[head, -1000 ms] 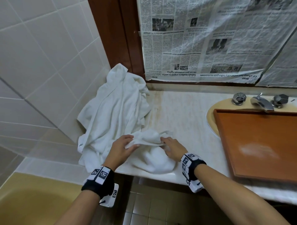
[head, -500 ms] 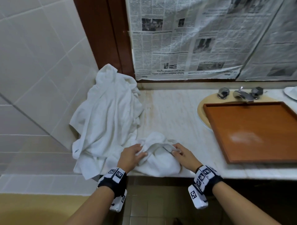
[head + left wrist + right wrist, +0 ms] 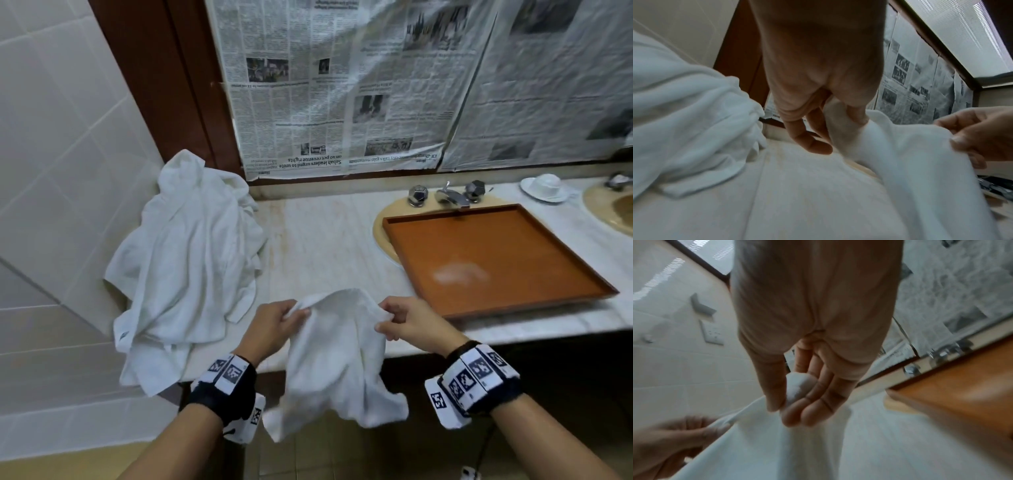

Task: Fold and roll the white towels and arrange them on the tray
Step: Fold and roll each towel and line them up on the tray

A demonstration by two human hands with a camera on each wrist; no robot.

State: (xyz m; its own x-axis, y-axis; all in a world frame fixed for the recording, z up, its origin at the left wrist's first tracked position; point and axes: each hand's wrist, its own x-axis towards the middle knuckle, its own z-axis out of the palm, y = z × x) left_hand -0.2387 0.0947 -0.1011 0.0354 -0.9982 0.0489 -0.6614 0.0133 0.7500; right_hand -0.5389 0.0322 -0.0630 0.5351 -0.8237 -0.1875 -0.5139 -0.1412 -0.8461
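Left hand (image 3: 270, 329) pinches one top corner of a small white terry towel (image 3: 337, 359) between thumb and curled fingers, at the front edge of the pale marble tabletop (image 3: 318, 246). To its left, a heap of crumpled white towels (image 3: 185, 253) lies on the tabletop against the tiled wall. Right hand (image 3: 407, 323) pinches the opposite top corner, so the small towel hangs between both hands, below the tabletop edge. Further right, a rectangular orange-brown wooden tray (image 3: 394, 226) sits over a beige sink; nothing lies in it. Beyond, a white cup on a saucer (image 3: 544, 186) stands upside down.
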